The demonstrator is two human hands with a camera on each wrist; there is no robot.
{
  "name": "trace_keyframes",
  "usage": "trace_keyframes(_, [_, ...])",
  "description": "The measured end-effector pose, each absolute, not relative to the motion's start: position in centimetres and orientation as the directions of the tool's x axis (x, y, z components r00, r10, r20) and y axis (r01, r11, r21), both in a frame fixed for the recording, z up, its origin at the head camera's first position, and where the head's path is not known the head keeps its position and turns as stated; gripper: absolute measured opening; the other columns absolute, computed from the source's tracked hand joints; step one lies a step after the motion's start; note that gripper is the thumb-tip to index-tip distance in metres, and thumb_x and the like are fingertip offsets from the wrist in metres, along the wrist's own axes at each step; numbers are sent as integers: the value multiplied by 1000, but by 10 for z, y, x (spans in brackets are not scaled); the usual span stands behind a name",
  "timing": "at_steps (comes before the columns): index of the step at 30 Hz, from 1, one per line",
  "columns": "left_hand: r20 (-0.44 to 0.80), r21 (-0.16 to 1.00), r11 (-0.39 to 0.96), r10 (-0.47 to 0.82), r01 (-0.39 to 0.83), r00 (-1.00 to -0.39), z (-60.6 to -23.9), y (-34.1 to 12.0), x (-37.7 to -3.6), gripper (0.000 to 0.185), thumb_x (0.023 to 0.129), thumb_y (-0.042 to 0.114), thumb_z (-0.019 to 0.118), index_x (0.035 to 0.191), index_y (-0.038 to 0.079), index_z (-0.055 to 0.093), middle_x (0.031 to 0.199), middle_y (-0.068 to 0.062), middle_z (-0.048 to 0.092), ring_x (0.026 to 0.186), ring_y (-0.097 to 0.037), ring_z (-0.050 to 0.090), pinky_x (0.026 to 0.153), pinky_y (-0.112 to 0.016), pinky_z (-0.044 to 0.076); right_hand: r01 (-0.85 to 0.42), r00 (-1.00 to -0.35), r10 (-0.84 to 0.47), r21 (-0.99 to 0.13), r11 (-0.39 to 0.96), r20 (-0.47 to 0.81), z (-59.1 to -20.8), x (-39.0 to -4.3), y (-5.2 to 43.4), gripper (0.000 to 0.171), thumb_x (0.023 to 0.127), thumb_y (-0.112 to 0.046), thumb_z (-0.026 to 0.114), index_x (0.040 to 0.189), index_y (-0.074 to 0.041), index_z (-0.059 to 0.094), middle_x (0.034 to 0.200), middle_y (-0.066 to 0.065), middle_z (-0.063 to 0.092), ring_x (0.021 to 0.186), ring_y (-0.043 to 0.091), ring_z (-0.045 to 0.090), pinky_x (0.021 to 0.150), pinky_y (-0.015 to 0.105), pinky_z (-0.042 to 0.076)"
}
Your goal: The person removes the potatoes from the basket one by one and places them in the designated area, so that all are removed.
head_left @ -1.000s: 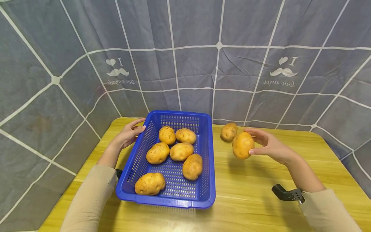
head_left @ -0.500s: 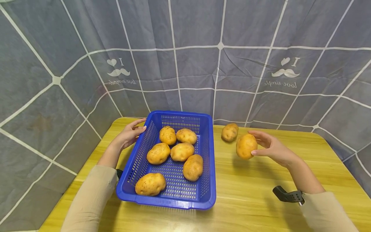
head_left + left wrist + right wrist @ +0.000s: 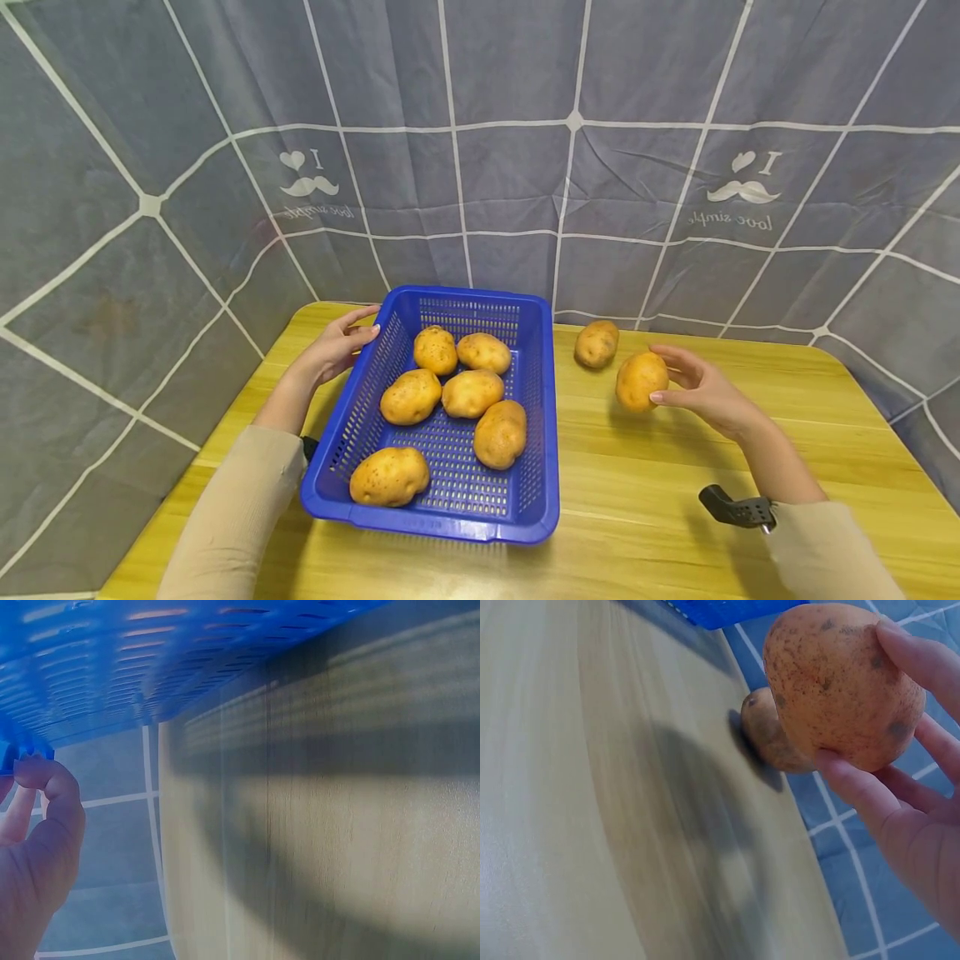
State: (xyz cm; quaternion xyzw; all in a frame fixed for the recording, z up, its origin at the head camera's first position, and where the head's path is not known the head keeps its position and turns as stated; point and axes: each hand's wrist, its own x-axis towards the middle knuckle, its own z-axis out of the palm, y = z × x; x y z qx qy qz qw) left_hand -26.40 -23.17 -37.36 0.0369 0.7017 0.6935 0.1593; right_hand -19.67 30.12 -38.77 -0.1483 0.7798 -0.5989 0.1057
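My right hand has a potato pinched between thumb and fingers, just above the table and right of the basket. My left hand grips the basket's left rim, well apart from the other. Held only by its right side, the potato could slip if my fingertips ease, and might knock the loose potato near it. A tug on the rim could set the six potatoes inside rolling.

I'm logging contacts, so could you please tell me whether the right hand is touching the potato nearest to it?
Touching: the right wrist view shows the right hand holding the potato, its fingers meeting the skin with no gap.
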Motion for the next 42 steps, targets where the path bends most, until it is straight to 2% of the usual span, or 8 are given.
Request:
trace_keyframes(4, [-172,985,30,277,-170,-945,-373,-232,-263,61,97,10,50,148,6,18,93,1,61,79,-11,61,74,-26,53,-92,-940,-340,-968,234,7,-393,-198,302,66,83,-1,66,141,-9,35,137,8,33,124,23,36,87,17,43])
trace_keyframes(7, [-173,985,41,273,-168,-946,-373,-232,-263,60,97,10,50,148,6,19,93,1,61,79,-11,61,74,-27,53,-68,-946,-324,-972,227,-10,-397,-200,303,67,83,-2,67,142,-9,34,142,17,27,130,41,24,85,16,44])
trace_keyframes(10, [-168,986,31,277,-166,-946,-373,-231,-264,61,96,10,50,148,6,18,94,0,61,80,-11,61,73,-26,53,-46,-952,-304,-973,225,-25,-400,-203,304,69,83,-3,67,143,-9,32,145,25,19,132,48,16,83,15,44])
trace_keyframes(21, [-174,985,45,272,-168,-947,-371,-230,-266,61,96,10,50,148,5,19,91,0,59,78,-10,61,72,-25,53,-24,-983,-182,-963,267,-26,-413,-219,308,79,84,-7,68,145,4,19,145,31,19,132,48,19,81,12,43])
trace_keyframes(27, [-178,984,49,270,-172,-946,-371,-229,-264,60,96,9,50,148,5,19,91,1,61,78,-10,61,73,-25,53,-4,-992,-122,-930,368,-44,-418,-228,311,82,85,-14,68,146,3,17,146,32,17,133,48,19,98,31,39])
trace_keyframes(29, [-177,984,43,271,-172,-946,-371,-228,-263,60,96,9,50,148,5,19,91,1,61,78,-10,61,72,-25,53,3,-994,-102,-927,376,-44,-419,-230,311,81,85,-16,68,146,2,17,146,31,17,133,47,20,100,33,38])
trace_keyframes(35, [-170,985,17,284,-172,-944,-372,-231,-261,59,97,8,48,148,4,18,89,2,61,78,-10,61,72,-25,52,9,-999,-42,-955,297,-22,-424,-237,304,81,85,-10,68,146,1,16,147,30,17,134,44,21,84,10,40])
trace_keyframes(42, [-171,984,12,285,-175,-943,-372,-231,-261,60,97,8,48,148,4,18,93,2,62,80,-10,62,74,-25,53,18,-1000,22,-981,191,-14,-433,-242,297,80,85,0,63,147,1,12,148,28,13,134,42,19,75,5,40])
